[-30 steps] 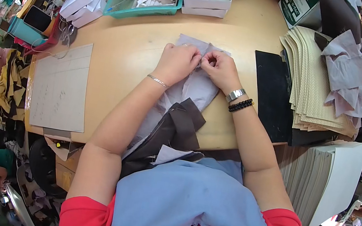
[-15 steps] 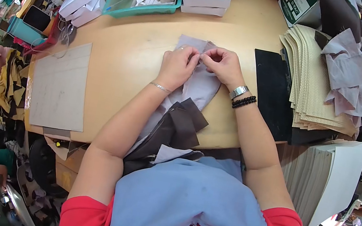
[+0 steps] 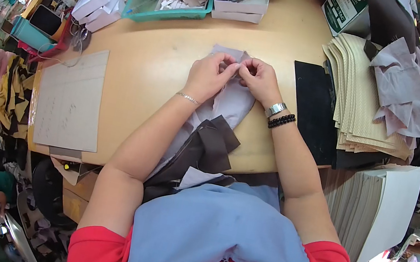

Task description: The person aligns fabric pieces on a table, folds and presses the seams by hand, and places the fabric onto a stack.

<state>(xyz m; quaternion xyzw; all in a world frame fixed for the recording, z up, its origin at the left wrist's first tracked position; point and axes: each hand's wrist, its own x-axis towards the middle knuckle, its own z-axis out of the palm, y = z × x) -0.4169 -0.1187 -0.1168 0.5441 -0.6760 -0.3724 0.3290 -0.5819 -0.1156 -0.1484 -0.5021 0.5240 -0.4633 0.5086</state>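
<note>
My left hand point(image 3: 210, 76) and my right hand point(image 3: 259, 82) meet over the table, thumbs and forefingers pinched close together. Between them they grip a greyish-lilac piece of fabric point(image 3: 233, 107), which runs from beyond my fingertips down toward my body. Whether anything small sits in the pinch is hidden by the fingers. Dark brown fabric pieces point(image 3: 213, 143) lie over the lower part of the lilac cloth, reaching the table's front edge and my blue apron point(image 3: 221, 228).
A teal tray point(image 3: 146, 16) with small pale pieces and a white box point(image 3: 238, 10) stand at the back. To the left lies a grey sheet point(image 3: 72, 101). A black panel point(image 3: 309, 109) and stacked cream sheets point(image 3: 364, 102) are at right. Other people work at far left.
My hands stay pinched on the lilac fabric and have shifted very slightly to the right. The view has tilted a little; the fabric pieces lie much as before.
</note>
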